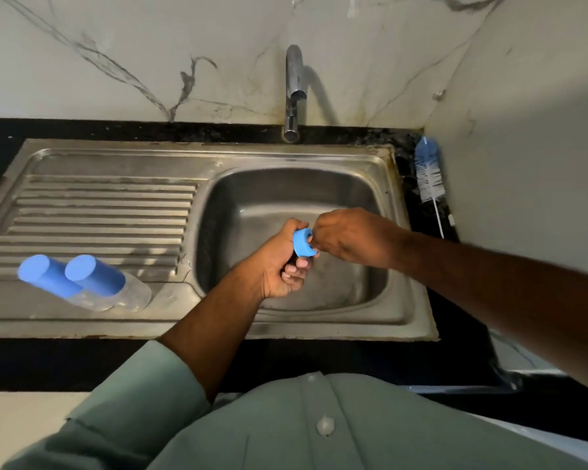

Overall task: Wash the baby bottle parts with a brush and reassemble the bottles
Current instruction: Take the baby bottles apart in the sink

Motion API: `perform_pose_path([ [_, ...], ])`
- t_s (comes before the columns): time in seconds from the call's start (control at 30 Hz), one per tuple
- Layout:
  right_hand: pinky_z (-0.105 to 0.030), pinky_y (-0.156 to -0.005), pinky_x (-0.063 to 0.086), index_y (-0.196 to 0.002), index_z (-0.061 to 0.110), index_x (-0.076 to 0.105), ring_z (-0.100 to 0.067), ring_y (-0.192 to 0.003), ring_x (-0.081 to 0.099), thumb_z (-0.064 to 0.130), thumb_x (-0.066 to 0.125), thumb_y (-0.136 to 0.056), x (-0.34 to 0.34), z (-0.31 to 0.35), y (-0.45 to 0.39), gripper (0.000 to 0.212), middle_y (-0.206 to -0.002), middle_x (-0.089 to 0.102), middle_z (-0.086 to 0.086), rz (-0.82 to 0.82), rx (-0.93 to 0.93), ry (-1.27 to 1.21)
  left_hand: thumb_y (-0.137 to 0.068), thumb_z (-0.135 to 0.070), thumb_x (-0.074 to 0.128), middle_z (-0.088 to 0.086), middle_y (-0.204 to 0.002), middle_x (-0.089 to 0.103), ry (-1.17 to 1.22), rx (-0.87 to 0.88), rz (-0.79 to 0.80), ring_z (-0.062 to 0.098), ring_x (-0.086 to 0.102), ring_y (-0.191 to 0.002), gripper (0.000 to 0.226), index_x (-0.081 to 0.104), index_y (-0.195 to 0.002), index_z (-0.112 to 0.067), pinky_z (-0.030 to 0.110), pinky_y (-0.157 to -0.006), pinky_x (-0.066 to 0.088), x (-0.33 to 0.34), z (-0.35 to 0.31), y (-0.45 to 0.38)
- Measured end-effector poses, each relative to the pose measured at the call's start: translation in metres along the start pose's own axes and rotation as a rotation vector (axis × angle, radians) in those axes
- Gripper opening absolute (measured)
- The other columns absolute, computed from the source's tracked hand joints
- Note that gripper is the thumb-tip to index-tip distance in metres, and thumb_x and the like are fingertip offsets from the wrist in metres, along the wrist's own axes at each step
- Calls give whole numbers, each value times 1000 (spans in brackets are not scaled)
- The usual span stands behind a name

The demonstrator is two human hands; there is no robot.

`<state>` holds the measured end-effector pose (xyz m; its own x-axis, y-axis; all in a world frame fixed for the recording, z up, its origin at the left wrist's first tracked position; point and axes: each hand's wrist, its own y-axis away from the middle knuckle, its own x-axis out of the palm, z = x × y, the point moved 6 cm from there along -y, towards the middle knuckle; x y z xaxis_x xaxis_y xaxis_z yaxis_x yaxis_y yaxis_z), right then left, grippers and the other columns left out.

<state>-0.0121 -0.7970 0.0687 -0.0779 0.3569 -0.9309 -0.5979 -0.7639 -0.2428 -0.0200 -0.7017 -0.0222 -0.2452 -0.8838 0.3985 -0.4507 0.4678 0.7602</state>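
Observation:
Over the steel sink basin [248,195] my left hand [280,262] grips a bottle whose clear body is mostly hidden in my fist; its blue screw collar [302,243] sticks out at the top. My right hand [345,237] meets the collar from the right, fingers curled at its opening; what they pinch is hidden. Two assembled bottles with blue caps [53,276] [97,276] lie side by side on the draining board [99,212]. The bottle brush [428,174], with blue and white bristles, lies on the counter right of the sink.
The chrome tap [294,86] stands behind the basin with no water running. A black counter [455,337] frames the sink, and a marble wall closes in at the back and right. My pale green shirt fills the bottom of the view.

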Motion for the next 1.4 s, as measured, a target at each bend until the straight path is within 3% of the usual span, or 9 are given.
perform_pose_path([
  [0.13,-35,-67,52,-78,7,72,-16,-68,61,-1,78,-70,15,-31,4,13,-76,66,-4,-221,497,-510,-101,-46,29,5,-58,48,-51,174,-101,9,28,-41,43,54,-88,-14,18,-34,22,-6,-3,-3],
  [0.27,-30,-77,53,-94,12,73,-18,-81,64,-4,80,-67,29,-40,10,33,-85,62,3,-292,621,-797,-95,-29,48,6,-64,58,-17,323,-124,14,45,-48,21,60,-99,-12,21,-44,35,-10,-19,1],
  [0.4,-27,-75,55,-87,13,75,-14,-79,66,-3,76,-73,28,-38,10,22,-82,65,5,-353,558,-607,-104,-25,35,6,-59,65,-24,335,-154,16,46,-51,31,59,-90,-9,22,-45,37,-7,-21,-2],
  [0.6,-34,-64,48,-76,13,62,-18,-71,55,5,64,-78,35,-42,-6,9,-78,56,-3,-91,483,-199,-102,-16,28,7,-64,54,-77,362,-249,13,41,-46,31,55,-88,-10,21,-41,28,-4,-19,-22],
  [0.77,-31,-64,48,-71,11,64,-12,-66,56,0,70,-74,44,-63,-3,13,-68,59,3,-302,840,-531,-106,-40,30,7,-60,56,92,304,-171,14,46,-45,46,62,-88,-12,21,-41,34,-6,-23,-35],
  [0.87,-34,-73,55,-84,10,73,-22,-78,66,1,76,-75,54,-61,3,14,-83,70,-11,-295,868,-836,-104,-44,31,7,-66,63,125,275,-99,16,54,-49,48,65,-95,-10,22,-45,41,-11,-21,-35],
  [0.97,-24,-76,51,-88,21,73,-14,-84,64,13,80,-74,56,-66,11,18,-88,66,2,-261,818,-739,-104,-48,30,7,-70,69,113,224,-101,16,64,-56,52,65,-101,-9,25,-56,46,-11,-13,-36],
  [1.23,-27,-58,54,-91,8,66,-16,-74,65,0,77,-74,74,-78,29,22,-87,65,-10,-306,1039,-1045,-106,-43,29,11,-78,72,81,227,-141,17,67,-60,48,62,-108,-7,27,-59,48,-5,-5,-35],
  [1.4,-30,-68,54,-94,17,64,-17,-81,62,8,66,-81,77,-67,11,16,-91,66,-3,-45,974,-481,-107,-38,27,10,-80,70,84,256,-172,19,67,-61,40,57,-112,-11,30,-59,47,-3,1,-38],
])
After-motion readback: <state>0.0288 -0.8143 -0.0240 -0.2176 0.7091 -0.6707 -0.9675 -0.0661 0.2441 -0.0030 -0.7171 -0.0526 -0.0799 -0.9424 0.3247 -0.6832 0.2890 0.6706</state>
